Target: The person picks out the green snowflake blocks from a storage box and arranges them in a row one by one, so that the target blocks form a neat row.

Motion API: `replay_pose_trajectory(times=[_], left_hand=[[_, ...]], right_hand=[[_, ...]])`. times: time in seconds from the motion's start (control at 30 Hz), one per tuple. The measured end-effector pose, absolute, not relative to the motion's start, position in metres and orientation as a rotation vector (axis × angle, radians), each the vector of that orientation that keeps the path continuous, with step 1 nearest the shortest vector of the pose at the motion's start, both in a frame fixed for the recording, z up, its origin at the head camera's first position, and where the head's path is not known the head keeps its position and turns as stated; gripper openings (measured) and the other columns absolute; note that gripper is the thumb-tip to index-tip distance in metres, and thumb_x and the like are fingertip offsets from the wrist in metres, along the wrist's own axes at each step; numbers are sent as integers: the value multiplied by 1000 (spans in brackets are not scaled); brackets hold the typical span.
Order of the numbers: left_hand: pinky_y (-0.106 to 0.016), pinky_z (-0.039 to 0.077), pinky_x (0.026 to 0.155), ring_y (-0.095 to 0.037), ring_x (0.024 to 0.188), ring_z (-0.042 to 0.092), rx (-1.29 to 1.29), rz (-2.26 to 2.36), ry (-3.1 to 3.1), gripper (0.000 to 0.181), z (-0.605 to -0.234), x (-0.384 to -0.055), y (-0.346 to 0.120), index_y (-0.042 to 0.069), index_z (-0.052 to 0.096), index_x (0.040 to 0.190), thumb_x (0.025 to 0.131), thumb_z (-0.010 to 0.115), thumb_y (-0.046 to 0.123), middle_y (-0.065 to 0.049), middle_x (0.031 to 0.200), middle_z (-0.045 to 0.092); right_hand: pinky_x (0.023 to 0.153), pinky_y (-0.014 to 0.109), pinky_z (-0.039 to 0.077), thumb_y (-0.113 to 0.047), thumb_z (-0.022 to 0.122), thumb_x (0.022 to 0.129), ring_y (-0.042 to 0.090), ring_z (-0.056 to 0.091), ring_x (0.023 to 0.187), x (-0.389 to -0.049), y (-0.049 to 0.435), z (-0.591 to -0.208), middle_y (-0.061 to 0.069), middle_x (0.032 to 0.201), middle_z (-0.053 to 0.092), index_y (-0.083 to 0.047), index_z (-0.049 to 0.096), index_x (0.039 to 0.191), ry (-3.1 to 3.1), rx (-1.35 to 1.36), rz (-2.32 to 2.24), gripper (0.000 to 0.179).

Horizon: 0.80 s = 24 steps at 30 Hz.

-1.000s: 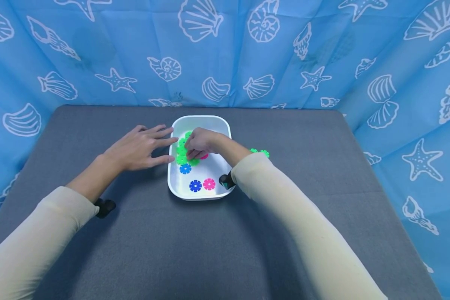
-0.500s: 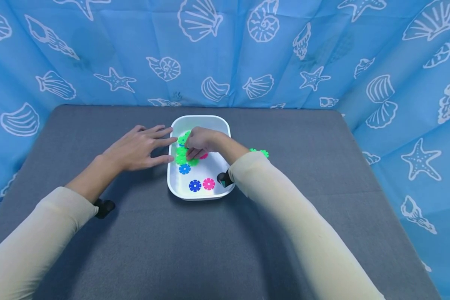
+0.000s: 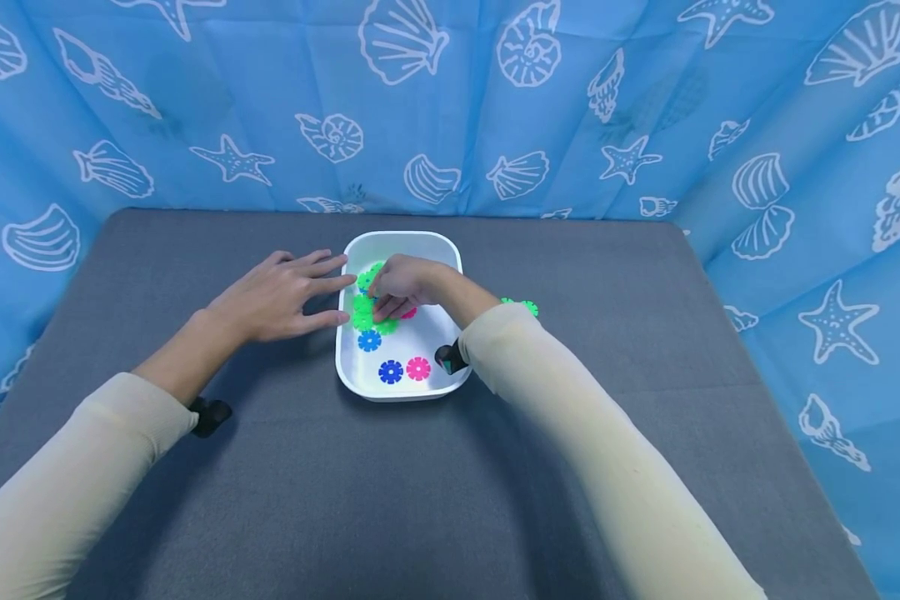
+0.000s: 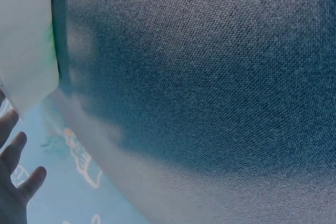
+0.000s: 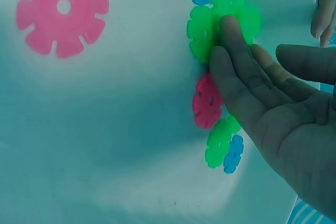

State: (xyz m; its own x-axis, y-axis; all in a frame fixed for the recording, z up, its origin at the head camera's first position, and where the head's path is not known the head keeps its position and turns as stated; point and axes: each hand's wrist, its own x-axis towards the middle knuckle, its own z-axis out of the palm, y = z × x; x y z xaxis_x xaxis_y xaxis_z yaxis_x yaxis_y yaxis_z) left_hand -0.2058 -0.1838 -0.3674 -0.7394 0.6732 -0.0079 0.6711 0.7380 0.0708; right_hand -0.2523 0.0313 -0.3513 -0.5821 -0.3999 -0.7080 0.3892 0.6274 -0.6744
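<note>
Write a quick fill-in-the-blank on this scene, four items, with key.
1. The ____ hand reaches down among the pieces in the white tray.
2. Beside the dark blue disc, at the tray's near end, lies a ____ disc.
3. The pieces on the grey table, right of the tray, are ____.
4. The curtain has white shells and starfish on a ____ background.

Missing words: right; pink; green; blue.

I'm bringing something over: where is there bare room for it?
Bare table lies on the near side of the tray, between the left sleeve and right sleeve, and right of the green discs outside it. Crowded: the tray's left side, with clustered discs, the right hand over them, the left hand by its rim.
</note>
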Motion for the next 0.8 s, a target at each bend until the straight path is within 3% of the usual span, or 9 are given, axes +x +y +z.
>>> replay_pose_trajectory(times=[0.8], left_hand=[[-65, 34, 104, -37, 144, 33, 1110, 78, 2890, 66, -366, -206, -184, 21, 51, 147, 94, 56, 60, -10, 159, 36]], right_hand=[[93, 35, 53, -16, 60, 101, 26, 70, 104, -252, 17, -356, 16, 109, 72, 0, 63, 115, 1897, -37, -1045, 22]])
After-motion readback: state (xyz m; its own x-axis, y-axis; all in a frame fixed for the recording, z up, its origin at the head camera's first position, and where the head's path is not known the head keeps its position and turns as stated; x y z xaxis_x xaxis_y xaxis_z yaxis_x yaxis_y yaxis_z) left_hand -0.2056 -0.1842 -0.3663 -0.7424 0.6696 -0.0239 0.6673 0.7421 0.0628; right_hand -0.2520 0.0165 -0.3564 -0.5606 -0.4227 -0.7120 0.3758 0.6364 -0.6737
